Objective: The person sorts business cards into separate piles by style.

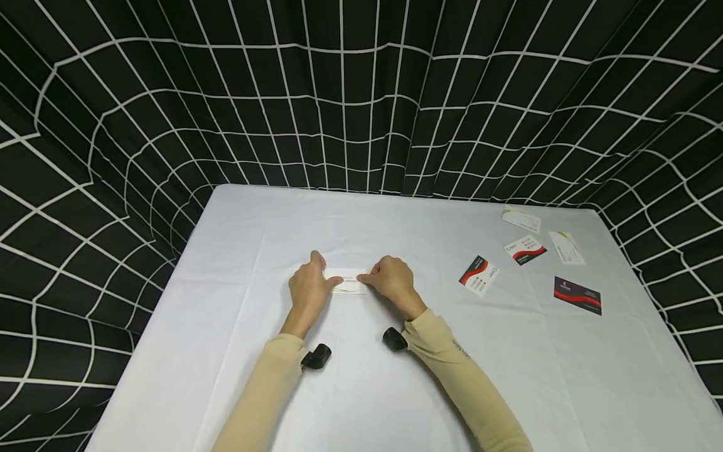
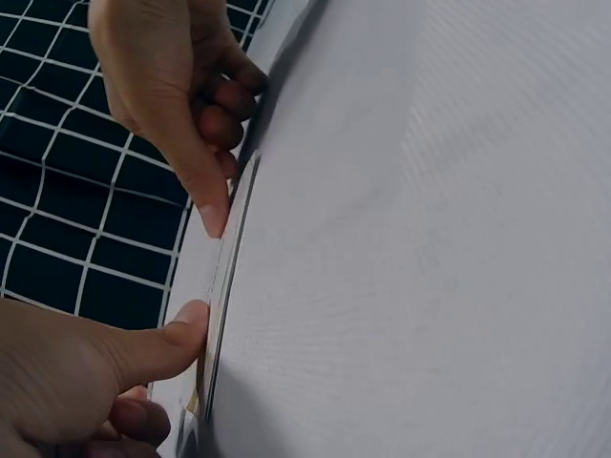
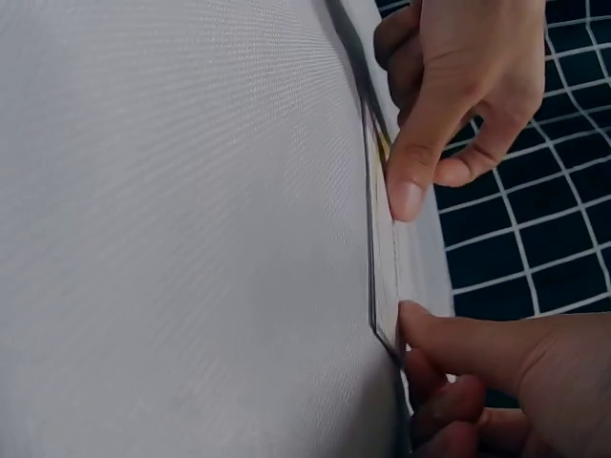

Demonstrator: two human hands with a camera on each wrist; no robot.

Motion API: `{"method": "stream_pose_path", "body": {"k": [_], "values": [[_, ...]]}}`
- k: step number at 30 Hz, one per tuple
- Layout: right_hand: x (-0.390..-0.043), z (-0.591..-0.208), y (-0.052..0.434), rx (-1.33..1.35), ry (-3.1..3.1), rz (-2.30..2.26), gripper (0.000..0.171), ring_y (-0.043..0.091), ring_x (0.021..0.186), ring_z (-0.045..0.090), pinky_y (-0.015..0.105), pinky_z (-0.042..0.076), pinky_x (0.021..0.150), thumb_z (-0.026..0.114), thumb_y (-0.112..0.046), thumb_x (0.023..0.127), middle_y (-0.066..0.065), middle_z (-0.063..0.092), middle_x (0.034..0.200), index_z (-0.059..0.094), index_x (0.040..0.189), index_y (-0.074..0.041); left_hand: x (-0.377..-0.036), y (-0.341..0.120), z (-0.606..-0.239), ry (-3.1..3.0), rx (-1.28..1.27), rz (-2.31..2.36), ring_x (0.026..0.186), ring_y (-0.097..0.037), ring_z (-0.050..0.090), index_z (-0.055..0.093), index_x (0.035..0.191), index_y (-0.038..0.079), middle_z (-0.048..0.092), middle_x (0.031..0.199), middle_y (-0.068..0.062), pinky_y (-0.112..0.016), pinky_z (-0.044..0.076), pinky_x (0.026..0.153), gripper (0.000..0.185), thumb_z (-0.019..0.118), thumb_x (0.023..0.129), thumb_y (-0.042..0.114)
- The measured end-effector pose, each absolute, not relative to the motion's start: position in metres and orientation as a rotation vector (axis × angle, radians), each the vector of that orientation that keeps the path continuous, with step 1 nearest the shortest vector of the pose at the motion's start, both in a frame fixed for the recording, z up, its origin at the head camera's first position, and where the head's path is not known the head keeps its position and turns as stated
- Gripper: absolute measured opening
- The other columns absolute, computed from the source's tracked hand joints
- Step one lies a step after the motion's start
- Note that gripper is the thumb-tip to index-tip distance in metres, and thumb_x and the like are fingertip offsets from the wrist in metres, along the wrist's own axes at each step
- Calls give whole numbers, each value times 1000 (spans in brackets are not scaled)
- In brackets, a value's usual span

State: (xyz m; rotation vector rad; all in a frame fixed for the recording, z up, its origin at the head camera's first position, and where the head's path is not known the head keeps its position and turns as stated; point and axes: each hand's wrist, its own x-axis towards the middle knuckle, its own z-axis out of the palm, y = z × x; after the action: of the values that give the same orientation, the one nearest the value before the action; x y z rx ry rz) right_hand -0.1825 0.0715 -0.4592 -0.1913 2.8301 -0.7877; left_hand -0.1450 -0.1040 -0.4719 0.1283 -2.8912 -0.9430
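On my head view, I have the white card [image 1: 350, 286] lying between the left hand [image 1: 310, 282] and the right hand [image 1: 393, 277], each pinching one end; five other cards [image 1: 526, 249] lie on the table [image 1: 339, 232], well to the right of the right fingers. My left wrist view shows the card's edge running from thumb to thumb. My right wrist view gives me a yellow streak on it beside the left fingers
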Motion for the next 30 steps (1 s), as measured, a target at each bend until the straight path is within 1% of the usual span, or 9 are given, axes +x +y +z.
{"method": "stream_pose_path", "body": {"k": [3, 7, 11, 14, 18, 21, 25, 27, 30], "values": [[-181, -459, 71, -177, 2840, -759, 37, 8, 46, 39, 19, 28, 41, 78, -37, 83, -2, 56, 53, 70, 61, -8, -145, -103, -473, -2915, 145, -961, 51, -17, 49, 62, 91, 1, 63, 64, -9, -36, 48, 60, 33, 81, 79, 25], [-181, -462, 74, -194, 2830, -792, 38, 7, 45, 37, 19, 27, 41, 76, -38, 85, -5, 50, 50, 69, 60, -10, -146, -99, -471, -2938, 161, -964, 54, -17, 53, 64, 74, 7, 65, 67, -5, -36, 46, 60, 24, 80, 82, 24], [-182, -463, 89, -214, 2789, -946, 39, 8, 48, 38, 20, 30, 45, 73, -38, 88, -5, 47, 50, 70, 64, -8, -147, -90, -467, -2891, 134, -934, 53, -18, 57, 66, 72, 7, 67, 66, -5, -37, 47, 58, 23, 81, 81, 21], [-184, -462, 111, -163, 2807, -1024, 38, 10, 52, 42, 23, 33, 50, 70, -39, 90, -4, 53, 54, 74, 72, -6, -147, -77, -462, -2863, 99, -929, 47, -15, 52, 67, 76, 6, 65, 60, -5, -35, 46, 54, 22, 80, 81, 23], [-191, -453, 170, 8, 2911, -1021, 36, 11, 56, 47, 25, 36, 53, 70, -40, 90, -2, 60, 61, 76, 83, -5, -151, -46, -457, -2812, -4, -975, 41, -11, 43, 68, 78, 5, 59, 53, -2, -30, 41, 48, 21, 79, 83, 23], [-195, -448, 227, 171, 2942, -1005, 39, 12, 56, 52, 27, 37, 53, 70, -42, 89, 2, 65, 64, 76, 89, -4, -151, -19, -458, -2763, -107, -1039, 41, -9, 42, 68, 77, 5, 56, 51, 1, -27, 39, 44, 19, 78, 84, 20], [-199, -448, 305, 480, 3042, -904, 39, 22, 63, 61, 33, 40, 51, 69, -45, 88, 9, 70, 72, 75, 91, -6, -150, 16, -461, -2745, -268, -1116, 43, -6, 42, 68, 79, 6, 53, 53, 5, -22, 37, 43, 17, 76, 87, 19], [-203, -449, 338, 671, 3099, -837, 40, 32, 76, 65, 40, 45, 58, 68, -44, 88, 15, 72, 86, 74, 95, -6, -150, 32, -460, -2727, -355, -1164, 46, -7, 45, 69, 82, 5, 54, 57, 4, -22, 38, 45, 17, 75, 88, 20], [-213, -454, 381, 903, 3117, -776, 52, 47, 100, 59, 54, 48, 77, 65, -44, 89, 29, 63, 110, 67, 109, 4, -151, 57, -454, -2708, -465, -1242, 59, -11, 54, 70, 91, 4, 61, 69, 0, -25, 45, 54, 19, 74, 88, 22]]}}
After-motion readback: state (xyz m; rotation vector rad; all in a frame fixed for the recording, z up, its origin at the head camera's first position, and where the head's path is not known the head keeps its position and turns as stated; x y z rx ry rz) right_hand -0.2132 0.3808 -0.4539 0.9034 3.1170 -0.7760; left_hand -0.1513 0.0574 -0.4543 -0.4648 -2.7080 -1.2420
